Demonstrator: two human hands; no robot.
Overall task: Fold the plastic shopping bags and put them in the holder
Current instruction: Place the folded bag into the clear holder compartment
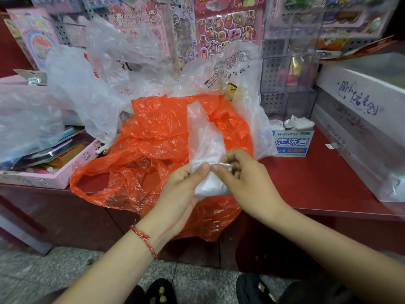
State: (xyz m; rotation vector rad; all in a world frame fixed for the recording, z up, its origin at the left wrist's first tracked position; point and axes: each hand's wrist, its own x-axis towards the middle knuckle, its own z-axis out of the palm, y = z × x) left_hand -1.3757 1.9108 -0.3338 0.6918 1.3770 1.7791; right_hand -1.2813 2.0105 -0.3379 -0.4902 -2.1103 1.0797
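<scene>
Both hands meet over the front edge of the red counter (317,183), working on one clear plastic bag (205,141) that has been flattened into a narrow strip. The left hand (183,189) is curled under the strip's lower, thicker folded part, its thumb pressed down on top so that the plastic is pinched between thumb and fingers. The right hand (246,176) is curled as well, with thumb and forefinger nipping a crease of the same bag just beside the left thumb (the two thumb tips nearly touch). The free end of the strip stands upward and away from the hands. It is held above a crumpled orange bag (153,139), which lies spread on the counter, one handle loop open on the left and its lower part hanging over the counter's edge. Behind that rises a loose heap of clear bags (94,84), one with black printing. To the right of the heap stands a small blue-and-white box (292,142) with white folded plastic bundles (300,123) at its top; whether they sit inside it or behind it I cannot tell. A pink tray (54,178) of oddments lies at the left end of the counter, and a red braided bracelet (143,236) circles the left wrist.
</scene>
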